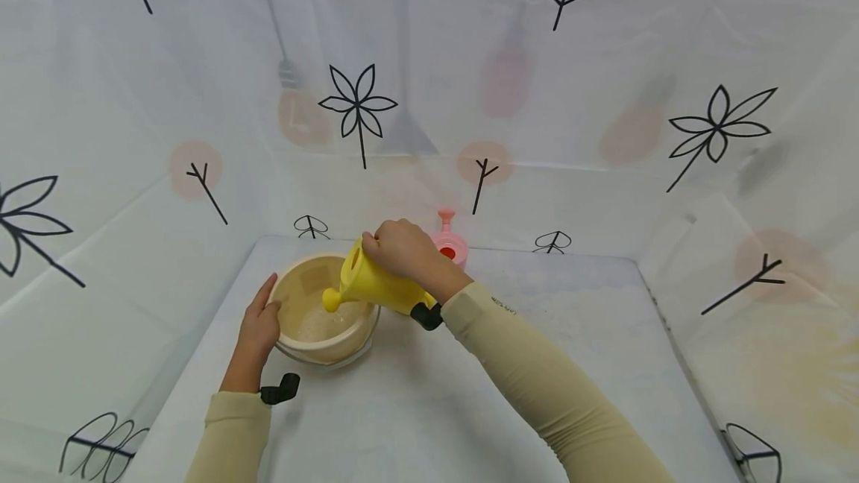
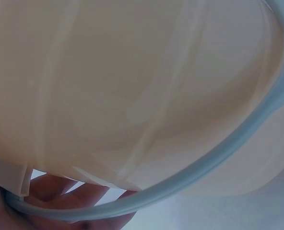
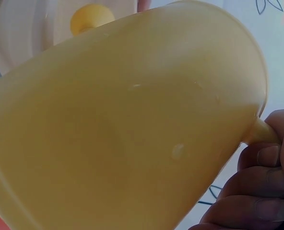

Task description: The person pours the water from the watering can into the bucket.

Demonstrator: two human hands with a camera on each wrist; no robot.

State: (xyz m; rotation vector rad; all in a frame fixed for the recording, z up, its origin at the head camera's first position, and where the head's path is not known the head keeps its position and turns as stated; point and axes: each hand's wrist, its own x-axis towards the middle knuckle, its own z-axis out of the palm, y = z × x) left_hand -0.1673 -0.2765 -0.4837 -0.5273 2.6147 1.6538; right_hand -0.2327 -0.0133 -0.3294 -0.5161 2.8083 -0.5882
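Observation:
My left hand [image 1: 258,326] grips the left side of a cream bucket [image 1: 295,293], thumb at the rim. The bucket stands tilted towards me; in the left wrist view its wall [image 2: 108,86] fills most of the picture, with a grey carrying handle [image 2: 180,177] hanging below. By its handle, my right hand [image 1: 406,252] holds a yellow watering can [image 1: 382,288], tipped so that its round spout head [image 1: 332,300] is over the bucket's opening. Close up in the right wrist view, curled fingers [image 3: 257,187] wrap the can's handle. A little water appears to lie in the bucket.
Behind my right hand stands a pink toy-like item [image 1: 459,243] with a flared top and a red spot. The white table [image 1: 537,364] runs back to a white sheet [image 1: 416,110] printed with leaves and twigs, which also covers both sides.

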